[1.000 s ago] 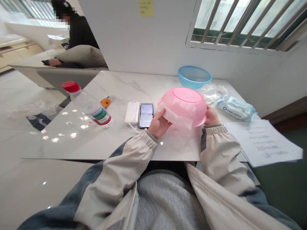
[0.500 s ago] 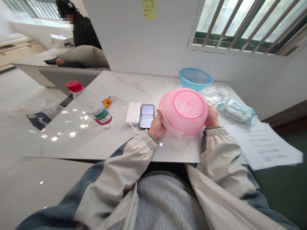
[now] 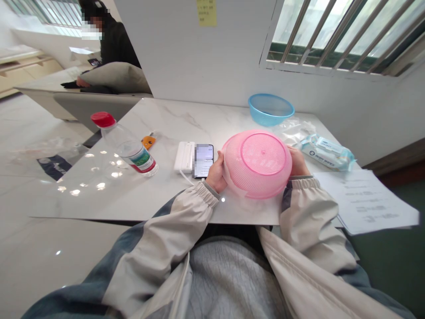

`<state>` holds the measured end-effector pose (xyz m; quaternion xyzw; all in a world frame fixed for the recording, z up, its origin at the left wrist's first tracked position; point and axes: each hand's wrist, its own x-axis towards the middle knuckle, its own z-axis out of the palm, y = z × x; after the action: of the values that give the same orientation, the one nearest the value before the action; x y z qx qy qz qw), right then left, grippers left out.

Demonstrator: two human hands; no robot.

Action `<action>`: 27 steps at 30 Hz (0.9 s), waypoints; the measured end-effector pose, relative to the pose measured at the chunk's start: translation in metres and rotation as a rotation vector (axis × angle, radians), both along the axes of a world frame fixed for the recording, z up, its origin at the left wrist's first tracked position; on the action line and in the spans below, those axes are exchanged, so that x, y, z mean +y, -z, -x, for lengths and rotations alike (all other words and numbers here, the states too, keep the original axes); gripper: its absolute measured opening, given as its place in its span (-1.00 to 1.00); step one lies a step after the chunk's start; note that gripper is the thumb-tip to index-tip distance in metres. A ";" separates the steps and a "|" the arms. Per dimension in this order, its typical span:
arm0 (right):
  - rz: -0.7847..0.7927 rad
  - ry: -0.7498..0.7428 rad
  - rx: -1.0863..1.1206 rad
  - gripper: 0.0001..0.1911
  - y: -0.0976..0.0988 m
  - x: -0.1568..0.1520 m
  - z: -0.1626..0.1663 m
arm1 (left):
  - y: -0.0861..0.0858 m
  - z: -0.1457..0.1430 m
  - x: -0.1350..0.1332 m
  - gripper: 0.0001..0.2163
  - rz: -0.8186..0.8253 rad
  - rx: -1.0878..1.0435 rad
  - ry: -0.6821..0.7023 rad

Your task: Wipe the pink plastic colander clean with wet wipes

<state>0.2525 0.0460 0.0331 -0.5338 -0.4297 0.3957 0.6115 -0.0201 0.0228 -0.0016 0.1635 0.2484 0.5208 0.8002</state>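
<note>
I hold the pink mesh basket (image 3: 262, 155) between both hands, tipped on its side above the near part of the marble-patterned table (image 3: 172, 204), with its round base turned up and toward me. My left hand (image 3: 217, 173) grasps its left side, thumb up along the edge; my right hand (image 3: 298, 161) grasps the opposite side, most of its fingers hidden behind the wall. Along the basket's lower left runs a pale sheet (image 3: 232, 179), perhaps a wipe, though it blends into the pink and I can't be sure. Just left of my left hand lies a phone (image 3: 207, 161), with a white power bank (image 3: 184, 157) beside it and a white cable (image 3: 187, 178) near them. Farther left stands a clear bottle (image 3: 141, 157) with a red cap, near a small orange pouch (image 3: 148, 141). Behind the basket sits a blue basin (image 3: 270, 118); beyond my right hand are a crumpled clear plastic bag (image 3: 295, 128), a pack of wipes (image 3: 327, 153) and, nearer me, printed papers (image 3: 368, 199).
</note>
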 end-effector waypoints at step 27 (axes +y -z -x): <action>0.332 -0.407 0.091 -0.59 -0.019 -0.030 0.001 | -0.004 0.005 -0.004 -0.48 -0.061 -0.065 0.353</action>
<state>0.2511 0.0164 0.0517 -0.5109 -0.4293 0.5993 0.4421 -0.0247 0.0187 0.0022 0.2118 0.1741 0.3847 0.8814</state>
